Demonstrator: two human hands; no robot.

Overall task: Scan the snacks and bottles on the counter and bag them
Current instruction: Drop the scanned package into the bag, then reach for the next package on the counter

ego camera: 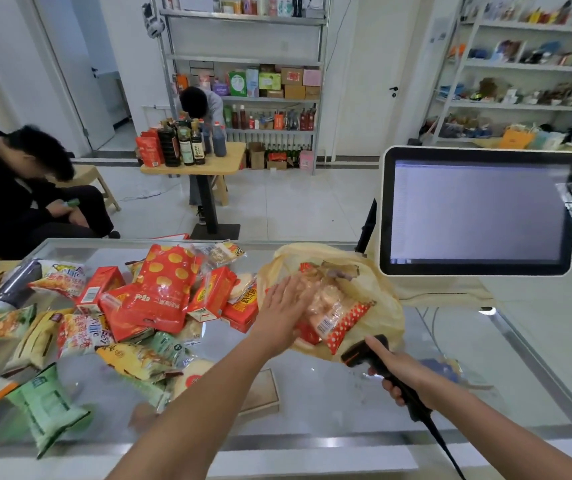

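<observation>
A thin yellowish plastic bag (pixel 381 296) lies open on the glass counter (pixel 312 393), right of centre. A clear snack packet with red polka-dot ends (pixel 333 313) sticks out of its mouth, barcode up. My left hand (pixel 284 306) lies flat with straight fingers on that packet at the bag's opening. My right hand (pixel 398 372) grips a black barcode scanner (pixel 378 362), its head pointing at the packet. A heap of snack packets (pixel 159 296), red, green and yellow, covers the counter's left half.
A touchscreen till monitor (pixel 478 209) stands at the counter's right rear. A dark can (pixel 14 285) lies far left. Beyond the counter are a small table with bottles (pixel 187 143), shelves, and two people.
</observation>
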